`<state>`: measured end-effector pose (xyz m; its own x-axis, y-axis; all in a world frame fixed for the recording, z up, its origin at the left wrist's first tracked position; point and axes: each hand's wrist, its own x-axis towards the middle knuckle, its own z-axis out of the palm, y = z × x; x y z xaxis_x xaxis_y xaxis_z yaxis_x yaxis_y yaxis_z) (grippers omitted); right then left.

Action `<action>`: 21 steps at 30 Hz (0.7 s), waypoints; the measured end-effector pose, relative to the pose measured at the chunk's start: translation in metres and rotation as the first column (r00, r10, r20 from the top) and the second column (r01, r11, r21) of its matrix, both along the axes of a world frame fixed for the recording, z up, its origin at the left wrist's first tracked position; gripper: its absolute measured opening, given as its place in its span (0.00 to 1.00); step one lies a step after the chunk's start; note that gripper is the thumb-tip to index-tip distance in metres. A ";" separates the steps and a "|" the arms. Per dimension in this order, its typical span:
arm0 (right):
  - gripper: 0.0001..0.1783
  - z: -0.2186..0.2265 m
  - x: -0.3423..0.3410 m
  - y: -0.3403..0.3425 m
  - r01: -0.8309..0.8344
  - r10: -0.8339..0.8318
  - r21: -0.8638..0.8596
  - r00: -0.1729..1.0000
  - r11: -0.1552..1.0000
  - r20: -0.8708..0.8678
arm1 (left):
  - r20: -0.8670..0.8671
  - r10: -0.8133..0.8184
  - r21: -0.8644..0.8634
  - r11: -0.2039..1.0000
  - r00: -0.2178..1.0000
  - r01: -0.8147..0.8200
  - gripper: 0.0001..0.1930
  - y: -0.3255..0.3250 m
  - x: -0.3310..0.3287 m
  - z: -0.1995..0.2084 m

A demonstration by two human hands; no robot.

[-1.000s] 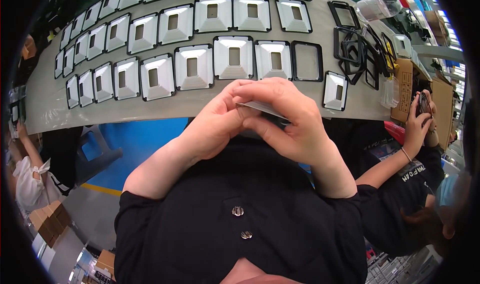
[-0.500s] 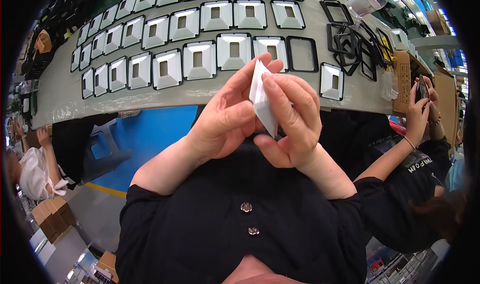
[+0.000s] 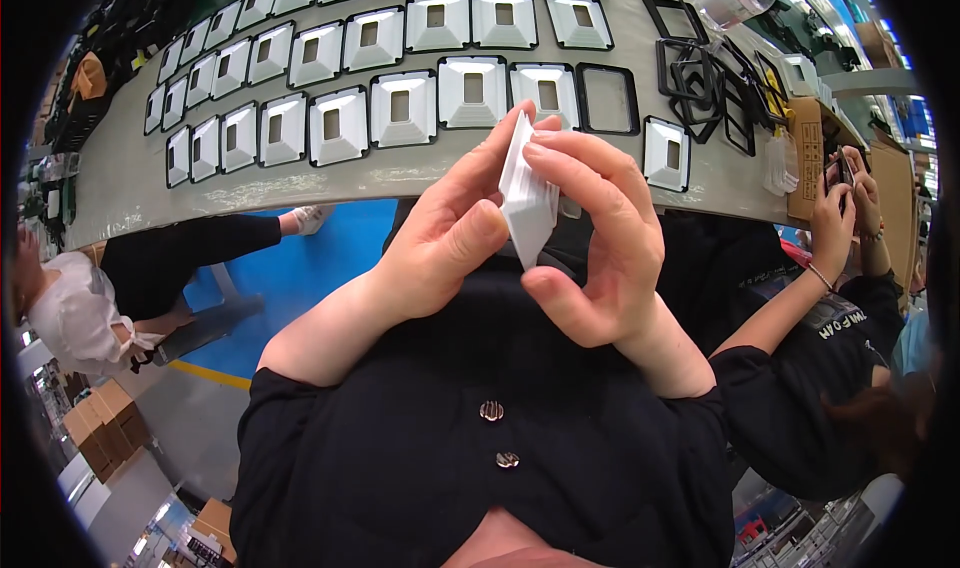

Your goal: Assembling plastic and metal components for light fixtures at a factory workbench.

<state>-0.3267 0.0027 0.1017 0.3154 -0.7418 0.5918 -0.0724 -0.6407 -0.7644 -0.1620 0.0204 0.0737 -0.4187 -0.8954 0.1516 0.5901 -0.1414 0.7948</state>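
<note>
Between my two hands, in front of my chest, is a white stepped plastic cover (image 3: 527, 193) stood nearly on edge. My left hand (image 3: 445, 223) grips its left side, the thumb pressed on the near face and the fingers behind. My right hand (image 3: 607, 228) closes on its other side, fingertips at the upper edge and thumb at the lower corner. Just beyond my hands lie rows of similar white covers set in black frames (image 3: 404, 108). One bare black rectangular frame (image 3: 607, 99) lies flat at the right end of the nearest full row.
A heap of loose black frames (image 3: 690, 83) lies on the table's right, near a clear plastic bottle (image 3: 738, 1) with a red cap. Next to a cardboard box (image 3: 806, 153), a co-worker's hands (image 3: 840, 208) hold a phone. Another person (image 3: 85, 298) sits at left.
The white cover has turned a little, showing more of its stepped side. My right fingers and thumb have spread wider around it. The person at left has stretched out a leg.
</note>
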 end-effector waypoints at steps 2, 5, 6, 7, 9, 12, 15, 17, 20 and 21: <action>0.28 -0.002 0.001 -0.001 0.011 -0.010 0.021 0.999 1.000 -0.039 | 0.094 0.046 -0.051 0.998 0.995 -0.041 0.41 0.001 0.003 0.001; 0.27 -0.005 -0.004 -0.001 -0.012 0.017 0.044 0.994 0.999 -0.110 | 0.257 0.091 -0.106 0.992 0.962 -0.066 0.39 0.002 0.006 0.001; 0.26 -0.005 -0.005 -0.001 -0.049 0.056 0.050 0.989 0.998 -0.140 | 0.257 0.093 -0.105 0.992 0.962 -0.067 0.39 0.002 0.006 0.001; 0.26 -0.006 -0.004 -0.001 -0.050 0.057 0.051 0.988 0.997 -0.140 | 0.281 0.142 -0.143 0.984 0.949 -0.105 0.38 0.002 0.004 0.001; 0.27 -0.006 -0.003 0.000 -0.104 0.110 0.188 0.994 0.977 -0.022 | 0.302 0.187 -0.178 0.974 0.935 -0.137 0.37 0.003 0.005 0.003; 0.28 -0.007 -0.004 -0.001 -0.124 0.130 0.208 0.991 0.970 -0.015 | 0.365 0.150 -0.121 0.986 0.919 -0.113 0.37 0.004 0.007 0.005; 0.29 -0.008 -0.002 0.000 -0.118 0.114 0.213 0.993 0.970 0.034 | 0.357 0.204 -0.130 0.977 0.911 -0.167 0.35 0.003 0.005 0.003; 0.29 -0.009 -0.003 -0.001 -0.098 0.103 0.133 0.994 0.986 -0.025 | 0.528 0.386 -0.398 0.899 0.757 -0.181 0.32 0.000 0.007 0.000; 0.27 -0.012 0.000 -0.003 -0.079 0.073 -0.054 0.991 0.995 -0.115 | 0.621 0.489 -0.486 0.853 0.613 -0.189 0.30 0.001 0.008 0.009; 0.26 -0.018 0.001 -0.002 -0.081 0.075 -0.072 0.994 0.994 -0.086 | 0.614 0.540 -0.548 0.817 0.575 -0.183 0.27 0.000 0.008 0.008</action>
<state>-0.3252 0.0010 0.0841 0.4207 -0.6676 0.6143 -0.0814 -0.7022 -0.7073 -0.1537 0.0200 0.0822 -0.1982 -0.9266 0.3195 -0.2683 0.3648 0.8916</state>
